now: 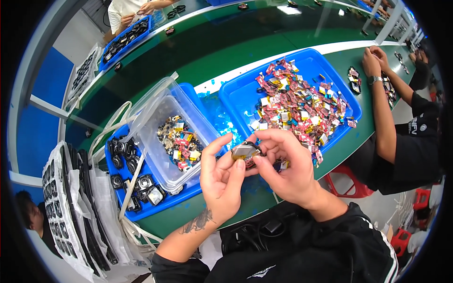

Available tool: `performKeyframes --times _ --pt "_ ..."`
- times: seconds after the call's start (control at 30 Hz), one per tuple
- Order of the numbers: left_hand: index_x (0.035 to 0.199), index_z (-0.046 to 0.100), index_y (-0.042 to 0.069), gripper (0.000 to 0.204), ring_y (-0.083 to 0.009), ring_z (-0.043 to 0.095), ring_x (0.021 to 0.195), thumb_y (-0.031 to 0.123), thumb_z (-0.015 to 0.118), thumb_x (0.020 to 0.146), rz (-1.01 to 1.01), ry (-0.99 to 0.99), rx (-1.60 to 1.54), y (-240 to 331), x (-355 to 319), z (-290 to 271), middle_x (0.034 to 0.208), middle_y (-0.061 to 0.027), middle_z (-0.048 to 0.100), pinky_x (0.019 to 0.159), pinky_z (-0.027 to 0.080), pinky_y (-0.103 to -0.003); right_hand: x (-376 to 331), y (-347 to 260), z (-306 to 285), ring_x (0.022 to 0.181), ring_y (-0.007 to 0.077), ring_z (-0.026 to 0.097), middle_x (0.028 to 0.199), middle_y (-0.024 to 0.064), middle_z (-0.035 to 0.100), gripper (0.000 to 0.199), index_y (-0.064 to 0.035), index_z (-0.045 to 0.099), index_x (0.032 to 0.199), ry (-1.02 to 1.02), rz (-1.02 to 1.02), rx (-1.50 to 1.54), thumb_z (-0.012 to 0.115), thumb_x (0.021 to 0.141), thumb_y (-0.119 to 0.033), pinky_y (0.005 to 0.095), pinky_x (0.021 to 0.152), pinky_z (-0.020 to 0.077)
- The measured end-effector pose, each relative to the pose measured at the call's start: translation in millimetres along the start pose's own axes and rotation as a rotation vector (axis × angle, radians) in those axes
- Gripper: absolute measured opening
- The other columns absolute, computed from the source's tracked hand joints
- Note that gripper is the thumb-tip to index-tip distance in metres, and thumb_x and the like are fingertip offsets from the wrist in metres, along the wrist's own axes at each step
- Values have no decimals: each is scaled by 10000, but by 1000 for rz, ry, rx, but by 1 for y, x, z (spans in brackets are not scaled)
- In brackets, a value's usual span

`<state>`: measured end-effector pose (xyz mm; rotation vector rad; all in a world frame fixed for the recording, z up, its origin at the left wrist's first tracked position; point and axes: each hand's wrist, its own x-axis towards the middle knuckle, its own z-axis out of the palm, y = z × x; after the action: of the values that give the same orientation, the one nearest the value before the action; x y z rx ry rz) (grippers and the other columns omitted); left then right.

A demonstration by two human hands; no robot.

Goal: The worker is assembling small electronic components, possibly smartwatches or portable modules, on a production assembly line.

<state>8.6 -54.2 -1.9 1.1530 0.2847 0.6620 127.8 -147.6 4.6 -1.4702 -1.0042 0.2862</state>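
Note:
Between both hands I hold a small electronic module [245, 151] with a flat silver-grey battery-like face and a dark edge. My left hand [222, 177] pinches its left and lower side between thumb and fingers. On the other side, the fingertips of my right hand [288, 167] are closed on its dark edge. Just beyond my hands lies a blue tray [236, 101] heaped with red circuit boards [302, 104] bearing white and yellow parts. Left of my hands, a clear plastic box [160, 137] holds loose small boards and parts. What my fingers cover on the module is hidden.
The clear box stands in a blue tray [160, 203] with black round-faced units [144, 184]. Stacked white trays [59, 203] rise at the left. A green conveyor [203, 52] runs beyond. A co-worker's hands [375, 59] are at the right, near a red stool [347, 181].

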Motion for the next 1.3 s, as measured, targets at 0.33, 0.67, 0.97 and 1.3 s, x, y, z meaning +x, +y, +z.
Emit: performKeyframes --times 0.33,0.67,0.97,1.3 --pt "1274 394 1 299 -185 617 1053 6 461 982 -5 51 12 -5 2 -6 1152 -164 619 872 565 -355 4 -2 2 602 193 566 790 75 609 450 -24 602 1148 -32 -227 -265 702 720 68 312 561 483" --pt "1234 421 -23 281 -158 642 996 -42 477 960 47 76 139 -2 1 -5 1138 -160 639 846 532 -269 28 -27 -7 924 266 585 1124 147 558 550 -76 612 1210 -223 -219 -316 786 693 -4 339 737 497" --pt "1219 380 1 267 -167 636 1011 -16 473 970 -24 151 -91 3 4 0 1138 -179 641 825 552 -287 24 -16 -12 929 276 621 1096 145 600 273 -46 678 903 -207 -354 -301 752 659 53 338 719 530" --pt "1191 368 14 237 -202 645 996 10 475 980 -23 75 -47 -4 -1 -1 1124 -187 628 835 587 -353 9 -8 -6 878 219 639 1029 141 613 366 -5 592 1030 -106 -211 -193 710 705 113 289 758 521"
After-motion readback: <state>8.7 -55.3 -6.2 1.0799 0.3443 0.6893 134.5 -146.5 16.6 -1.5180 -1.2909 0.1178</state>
